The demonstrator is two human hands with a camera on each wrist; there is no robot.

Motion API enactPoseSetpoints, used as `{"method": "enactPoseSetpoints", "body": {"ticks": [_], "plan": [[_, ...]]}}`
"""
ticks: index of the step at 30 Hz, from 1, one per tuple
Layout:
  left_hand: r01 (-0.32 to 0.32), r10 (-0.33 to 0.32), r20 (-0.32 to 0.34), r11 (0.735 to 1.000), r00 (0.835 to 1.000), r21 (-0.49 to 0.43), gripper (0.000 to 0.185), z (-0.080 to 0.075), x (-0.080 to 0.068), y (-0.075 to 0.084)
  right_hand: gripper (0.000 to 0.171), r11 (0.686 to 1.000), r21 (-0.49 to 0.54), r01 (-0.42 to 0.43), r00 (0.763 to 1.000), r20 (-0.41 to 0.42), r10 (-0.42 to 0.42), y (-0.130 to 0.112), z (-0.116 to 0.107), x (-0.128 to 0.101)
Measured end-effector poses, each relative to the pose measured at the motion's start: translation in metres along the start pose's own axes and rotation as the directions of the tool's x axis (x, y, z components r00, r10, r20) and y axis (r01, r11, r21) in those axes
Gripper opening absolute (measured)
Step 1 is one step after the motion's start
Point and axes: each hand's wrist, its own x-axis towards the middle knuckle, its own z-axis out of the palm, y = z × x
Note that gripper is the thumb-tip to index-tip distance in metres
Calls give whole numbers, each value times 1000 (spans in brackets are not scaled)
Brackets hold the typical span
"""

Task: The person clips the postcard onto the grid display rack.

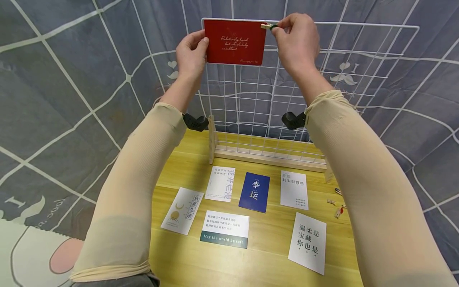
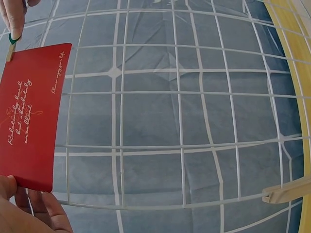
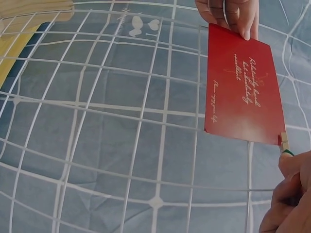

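Low in the head view, on the wooden table (image 1: 258,263): six cards (image 1: 254,192) lying flat, five white or mostly white and one dark blue, counted. At the right edge of the frame, a few spare small clips (image 1: 337,207), perhaps three, too small to count surely. Further up, one white wire grid panel (image 1: 358,79) standing in a wooden base. At the top centre, one red card (image 1: 234,42) held flat against the grid's top rim. Left hand (image 1: 191,54) pinching the card's left edge between thumb and fingers. Right hand (image 1: 299,40) squeezing one small wooden clip (image 1: 267,26) at the card's upper right corner, fingers curled round it. Step in hand, by judgement: pinning the red card to the top wire. Next move likely calling for the clip to bite card and wire together, then a gentle release.
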Motion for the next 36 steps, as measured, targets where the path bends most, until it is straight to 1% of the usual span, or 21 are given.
{"method": "enactPoseSetpoints", "body": {"ticks": [5, 12, 19, 26, 30, 36], "plan": [[1, -1, -7, 1000, 1000, -12, 28, 2, -1, 0, 35, 1000, -4, 8, 1000, -14, -8, 0, 3, 0], [-12, 12, -5, 1000, 1000, 18, 29, 5, -3, 0, 35, 1000, 0, -9, 1000, -25, 9, 0, 4, 2], [-21, 22, -8, 998, 1000, 67, 31, 6, -4, -1, 34, 1000, -13, -9, 1000, -18, 8, -2, 5, 1], [-11, 12, -16, 997, 1000, 71, 31, 6, -4, -1, 34, 1000, -6, -20, 1000, -11, 20, -3, 5, 1], [-12, 14, -21, 997, 1000, 81, 31, 6, -5, -1, 34, 999, 34, -35, 999, -6, 35, -2, 6, 3], [-14, 16, -22, 995, 1000, 95, 32, 7, -4, -3, 34, 990, 132, -57, 998, -9, 59, 0, 5, 2]]}}
